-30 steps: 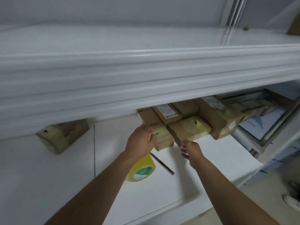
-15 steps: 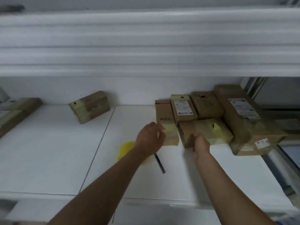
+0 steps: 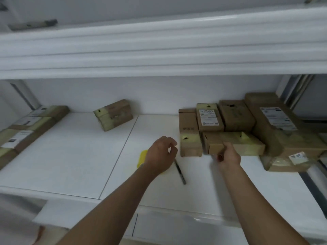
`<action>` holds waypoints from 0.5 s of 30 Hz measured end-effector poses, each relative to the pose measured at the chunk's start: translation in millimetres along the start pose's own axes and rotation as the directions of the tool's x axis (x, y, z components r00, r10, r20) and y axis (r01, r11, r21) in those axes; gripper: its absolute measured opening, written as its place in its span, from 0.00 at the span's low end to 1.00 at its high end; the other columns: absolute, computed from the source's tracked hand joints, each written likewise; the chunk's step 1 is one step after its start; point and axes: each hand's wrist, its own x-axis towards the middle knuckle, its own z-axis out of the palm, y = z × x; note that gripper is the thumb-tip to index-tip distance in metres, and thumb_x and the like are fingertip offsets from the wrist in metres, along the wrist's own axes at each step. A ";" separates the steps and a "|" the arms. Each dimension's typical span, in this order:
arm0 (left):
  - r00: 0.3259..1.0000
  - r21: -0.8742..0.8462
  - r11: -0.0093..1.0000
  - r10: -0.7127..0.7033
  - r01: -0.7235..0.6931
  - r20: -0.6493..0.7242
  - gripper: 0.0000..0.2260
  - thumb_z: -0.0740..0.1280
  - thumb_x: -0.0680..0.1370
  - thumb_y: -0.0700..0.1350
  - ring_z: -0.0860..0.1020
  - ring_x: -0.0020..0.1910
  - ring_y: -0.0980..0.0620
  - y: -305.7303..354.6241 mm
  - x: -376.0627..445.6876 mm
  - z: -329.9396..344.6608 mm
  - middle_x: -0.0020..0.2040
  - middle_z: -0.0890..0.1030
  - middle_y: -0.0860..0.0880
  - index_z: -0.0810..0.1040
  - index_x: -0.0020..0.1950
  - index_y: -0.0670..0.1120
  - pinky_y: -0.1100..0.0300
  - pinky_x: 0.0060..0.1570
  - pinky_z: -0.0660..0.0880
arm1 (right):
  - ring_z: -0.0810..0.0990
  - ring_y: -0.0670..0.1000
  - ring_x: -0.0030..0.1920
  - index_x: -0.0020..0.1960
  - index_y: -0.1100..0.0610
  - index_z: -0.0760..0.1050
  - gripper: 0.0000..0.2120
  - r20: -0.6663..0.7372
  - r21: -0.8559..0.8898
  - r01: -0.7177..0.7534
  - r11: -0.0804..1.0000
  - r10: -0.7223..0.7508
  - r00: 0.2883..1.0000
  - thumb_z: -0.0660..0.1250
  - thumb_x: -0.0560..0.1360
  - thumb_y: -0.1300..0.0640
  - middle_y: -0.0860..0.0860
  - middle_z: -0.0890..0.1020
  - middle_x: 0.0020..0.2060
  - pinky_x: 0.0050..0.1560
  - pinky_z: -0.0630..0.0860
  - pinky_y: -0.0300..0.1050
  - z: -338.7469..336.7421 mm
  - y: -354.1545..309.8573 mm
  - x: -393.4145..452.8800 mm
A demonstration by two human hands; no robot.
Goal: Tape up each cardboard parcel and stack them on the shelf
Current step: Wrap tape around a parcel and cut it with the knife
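Head view: my right hand point(image 3: 228, 157) grips the near left corner of a taped cardboard parcel point(image 3: 235, 145) that lies flat on the white shelf point(image 3: 70, 156), toward its right end. My fingers are curled under that corner, thumb on the near face. My left hand point(image 3: 161, 157) hangs just left of a narrow parcel point(image 3: 190, 137), fingers loosely curled and holding nothing, apart from the cardboard. Under my left wrist a yellow tape roll point(image 3: 142, 159) shows, mostly hidden, and a dark pen-like tool point(image 3: 179, 171) lies on the shelf between my hands. Behind the held parcel two more parcels stand side by side against the back wall, one with a white label point(image 3: 208, 117). A large parcel point(image 3: 276, 126) sits at the right edge. A tilted parcel point(image 3: 114, 114) leans near the back, left of centre, and a row of flat parcels point(image 3: 30, 128) runs along the left edge.
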 end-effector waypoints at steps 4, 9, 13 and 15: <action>0.999 -0.035 0.999 -0.036 0.035 -0.012 0.07 0.65 0.79 0.42 0.76 0.48 0.56 -12.3 -4.2 -13.8 0.50 0.80 0.51 0.82 0.54 0.47 0.62 0.49 0.73 | 0.82 0.55 0.51 0.49 0.57 0.75 0.07 -0.023 -0.006 0.057 0.998 -0.057 0.998 0.69 0.74 0.56 0.56 0.81 0.52 0.54 0.81 0.52 6.4 1.5 -20.1; 0.993 -0.114 0.988 -0.107 0.101 -0.048 0.07 0.65 0.79 0.41 0.77 0.48 0.56 -37.9 -9.3 -44.3 0.51 0.81 0.52 0.82 0.52 0.47 0.63 0.49 0.72 | 0.81 0.50 0.43 0.45 0.55 0.78 0.03 0.103 0.022 0.231 0.973 -0.232 0.967 0.65 0.73 0.57 0.51 0.82 0.44 0.40 0.78 0.43 34.2 32.1 -64.3; 0.983 -0.161 0.978 -0.147 0.128 -0.108 0.08 0.64 0.78 0.39 0.78 0.49 0.54 -68.3 -15.3 -76.7 0.52 0.81 0.50 0.81 0.53 0.46 0.60 0.51 0.75 | 0.80 0.50 0.40 0.44 0.55 0.78 0.06 0.290 -0.051 0.322 0.945 -0.294 0.911 0.64 0.74 0.55 0.52 0.82 0.42 0.37 0.74 0.43 69.4 57.5 -100.4; 0.970 -0.202 0.968 -0.185 0.152 -0.158 0.08 0.65 0.78 0.39 0.76 0.47 0.56 -86.0 -17.6 -93.6 0.53 0.80 0.50 0.81 0.55 0.45 0.61 0.51 0.74 | 0.80 0.51 0.42 0.42 0.55 0.78 0.06 0.372 -0.101 0.358 0.928 -0.299 0.879 0.64 0.75 0.55 0.53 0.81 0.42 0.40 0.75 0.45 88.9 72.3 -119.0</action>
